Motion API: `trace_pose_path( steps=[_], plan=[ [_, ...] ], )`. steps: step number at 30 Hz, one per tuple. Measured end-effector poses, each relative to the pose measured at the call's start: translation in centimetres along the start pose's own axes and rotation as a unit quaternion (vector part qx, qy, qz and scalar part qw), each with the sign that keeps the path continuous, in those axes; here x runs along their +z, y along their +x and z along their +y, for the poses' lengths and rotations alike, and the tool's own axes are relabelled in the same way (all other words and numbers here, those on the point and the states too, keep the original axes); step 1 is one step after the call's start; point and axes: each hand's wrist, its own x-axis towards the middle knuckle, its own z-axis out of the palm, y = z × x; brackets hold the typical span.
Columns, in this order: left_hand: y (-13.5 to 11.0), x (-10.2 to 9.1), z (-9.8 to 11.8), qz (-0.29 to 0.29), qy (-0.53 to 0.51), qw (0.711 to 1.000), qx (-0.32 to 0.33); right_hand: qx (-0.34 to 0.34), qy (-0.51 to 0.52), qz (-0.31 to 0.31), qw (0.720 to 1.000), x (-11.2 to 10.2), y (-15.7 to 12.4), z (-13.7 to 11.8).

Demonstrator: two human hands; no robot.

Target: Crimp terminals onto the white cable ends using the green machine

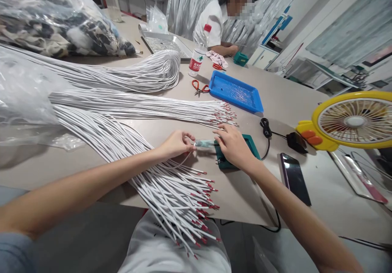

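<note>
My left hand is closed in a pinch on the end of a white cable. Its fingertips meet one end of a translucent, greenish rod-like piece, whose exact kind I cannot make out. That piece points toward a green box on the table. Over the box lies my right hand, fingers spread and partly hiding it. Below my left forearm, a fanned bundle of white cables with red tips hangs over the table edge onto my lap. Another red-tipped cable bundle lies just beyond my hands.
A blue tray, red-handled cutters, a water bottle and a looped cable bundle stand farther back. To the right are a phone, a black cord and a yellow fan. A co-worker sits across.
</note>
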Motion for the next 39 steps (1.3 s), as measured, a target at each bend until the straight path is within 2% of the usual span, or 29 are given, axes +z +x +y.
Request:
trace_pose_path(
  steps=[3,5,8,10,11,13,15,18,22,26,31,35,39],
  plan=[
    [-0.2,0.0,0.4,-0.004,0.003,1.000,0.012,-0.007,-0.003,0.001,1.000,-0.3,0.1,0.3],
    [-0.4,0.1,0.6,0.001,0.001,1.000,0.021,-0.008,-0.001,0.029,1.000,-0.7,-0.2,0.2],
    [-0.8,0.4,1.0,0.019,-0.015,0.997,0.067,-0.051,0.045,0.143,0.987,-0.6,-1.7,-0.8],
    [-1.4,0.7,1.4,0.014,-0.023,0.994,0.109,-0.105,0.132,0.220,0.961,0.2,-3.3,-1.9],
    [-1.8,1.0,1.7,0.011,-0.016,0.992,0.128,-0.135,0.174,0.232,0.948,0.8,-4.0,-2.5],
    [-2.9,1.6,2.5,0.017,0.019,0.987,0.161,-0.178,0.235,0.230,0.928,2.5,-5.3,-3.5],
    [-4.1,2.4,3.4,0.017,0.069,0.977,0.200,-0.187,0.275,0.214,0.919,4.2,-5.9,-4.1],
    [-5.8,3.8,4.4,-0.042,0.132,0.953,0.271,-0.181,0.312,0.202,0.911,5.9,-6.1,-4.3],
    [-7.2,5.2,4.7,-0.102,0.180,0.912,0.354,-0.172,0.305,0.176,0.920,6.3,-6.2,-4.2],
    [-7.4,5.8,4.6,-0.127,0.210,0.907,0.343,-0.160,0.360,0.150,0.907,5.9,-6.1,-4.0],
    [-7.2,6.1,4.2,-0.135,0.246,0.898,0.339,-0.129,0.414,0.152,0.888,5.7,-5.8,-3.6],
    [-7.1,6.2,3.3,-0.124,0.338,0.861,0.360,-0.143,0.423,0.144,0.883,5.9,-5.6,-3.6],
    [-7.4,6.7,2.2,-0.108,0.449,0.803,0.377,-0.137,0.420,0.150,0.884,6.1,-5.6,-3.6]
  ],
)
